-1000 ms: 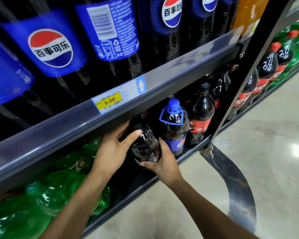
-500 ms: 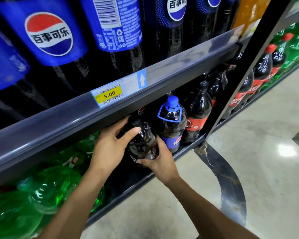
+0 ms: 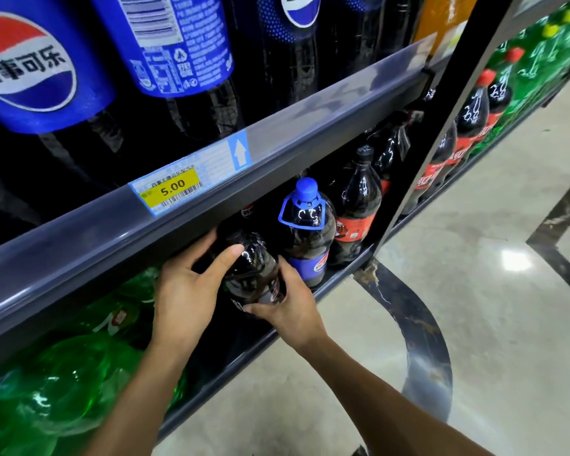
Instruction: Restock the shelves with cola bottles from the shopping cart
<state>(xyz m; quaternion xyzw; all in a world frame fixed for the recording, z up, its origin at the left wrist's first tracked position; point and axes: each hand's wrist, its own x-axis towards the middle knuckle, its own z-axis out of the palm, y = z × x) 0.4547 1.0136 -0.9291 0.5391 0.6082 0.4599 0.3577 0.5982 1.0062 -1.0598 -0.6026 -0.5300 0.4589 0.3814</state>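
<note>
A large dark cola bottle (image 3: 250,268) stands at the front of the bottom shelf (image 3: 339,278), its neck hidden under the shelf rail above. My left hand (image 3: 188,284) grips its upper left side, thumb laid across the front. My right hand (image 3: 290,307) holds its lower right side from below. Just to its right stands a blue-capped cola bottle (image 3: 306,232) with a blue carry handle, then a black-capped cola bottle (image 3: 356,205) with a red label.
The grey shelf rail (image 3: 310,126) with a yellow 5.00 price tag (image 3: 175,189) overhangs the bottle. Blue-labelled cola bottles (image 3: 165,37) fill the shelf above. Green bottles (image 3: 73,373) lie at the lower left. A black upright post (image 3: 441,103) bounds the bay; red-capped bottles (image 3: 474,113) stand beyond it.
The bottle and both hands have hardly shifted on the shelf; my view has moved a little closer and to the right.
</note>
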